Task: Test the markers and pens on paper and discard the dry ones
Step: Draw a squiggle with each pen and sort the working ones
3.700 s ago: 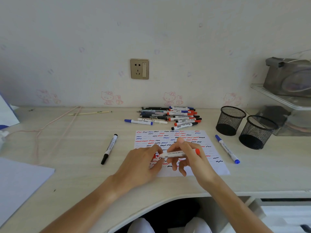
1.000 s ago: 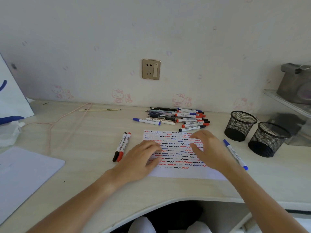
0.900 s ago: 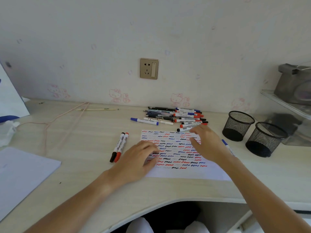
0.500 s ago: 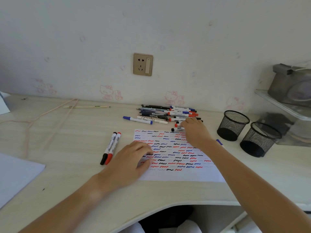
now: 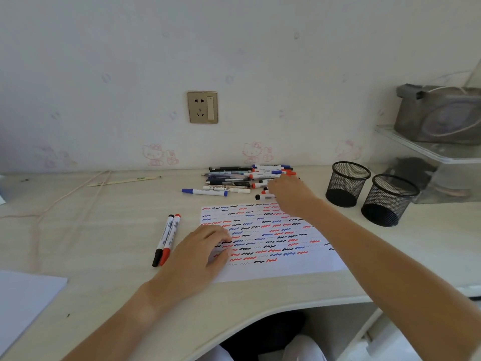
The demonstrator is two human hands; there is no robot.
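My right hand (image 5: pixel 289 194) is over the marker pile (image 5: pixel 247 178), grip unclear; markers lie left-right. Left hand (image 5: pixel 200 254) rests flat on paper (image 5: pixel 286 267).

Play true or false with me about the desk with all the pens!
1. The left hand rests on the paper. True.
2. Both mesh cups are full of pens. False: no pens stick out of either.
3. A black marker and a red marker lie side by side left of the paper. True.
4. The right hand is writing on the paper. False: it reaches to the pen pile.
5. The paper is blank. False: it has red, blue and black squiggles.
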